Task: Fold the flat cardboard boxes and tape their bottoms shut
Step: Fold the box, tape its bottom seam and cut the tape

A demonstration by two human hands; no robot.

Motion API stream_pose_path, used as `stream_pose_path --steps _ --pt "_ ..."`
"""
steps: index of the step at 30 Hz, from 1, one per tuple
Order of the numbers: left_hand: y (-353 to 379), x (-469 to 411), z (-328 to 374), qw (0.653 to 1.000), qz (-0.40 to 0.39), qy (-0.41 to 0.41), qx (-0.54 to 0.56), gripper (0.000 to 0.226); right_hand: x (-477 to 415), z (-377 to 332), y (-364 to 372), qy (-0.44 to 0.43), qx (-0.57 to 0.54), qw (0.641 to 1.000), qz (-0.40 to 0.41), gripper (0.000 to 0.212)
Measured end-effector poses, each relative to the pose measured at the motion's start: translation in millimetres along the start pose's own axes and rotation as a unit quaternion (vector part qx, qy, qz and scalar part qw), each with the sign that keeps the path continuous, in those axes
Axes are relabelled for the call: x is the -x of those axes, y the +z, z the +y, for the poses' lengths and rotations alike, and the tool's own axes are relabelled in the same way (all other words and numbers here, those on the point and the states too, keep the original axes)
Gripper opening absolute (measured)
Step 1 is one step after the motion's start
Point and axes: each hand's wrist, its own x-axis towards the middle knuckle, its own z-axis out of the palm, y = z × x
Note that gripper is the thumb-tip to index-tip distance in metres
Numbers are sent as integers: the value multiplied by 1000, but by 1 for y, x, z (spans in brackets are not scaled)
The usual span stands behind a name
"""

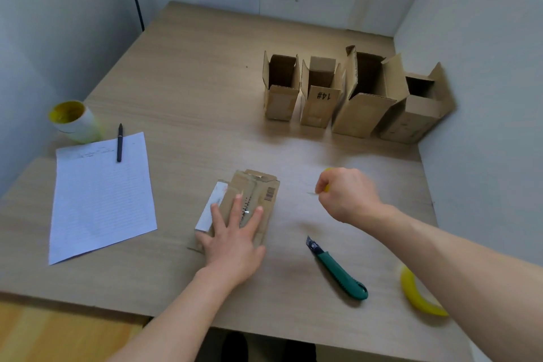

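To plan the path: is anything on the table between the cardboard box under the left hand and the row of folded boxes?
Nothing visible lies there: bare table separates the cardboard box from the folded boxes. The right hand, gripping a yellow thing, is off to the right, the utility knife nearer the person.
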Motion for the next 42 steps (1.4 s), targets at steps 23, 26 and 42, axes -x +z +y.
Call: stream_pose_path --steps 23,26,42 --pt "-93 -72 -48 945 40 203 -252 53 0 -11 -13 10 -60 998 -16 22" --pt "-83 -67 -18 989 64 101 -88 64 0 -14 -12 8 -66 998 -18 21" --pt "-60 -50 -22 981 95 167 9 42 5 -20 -13 18 -101 992 -68 20"
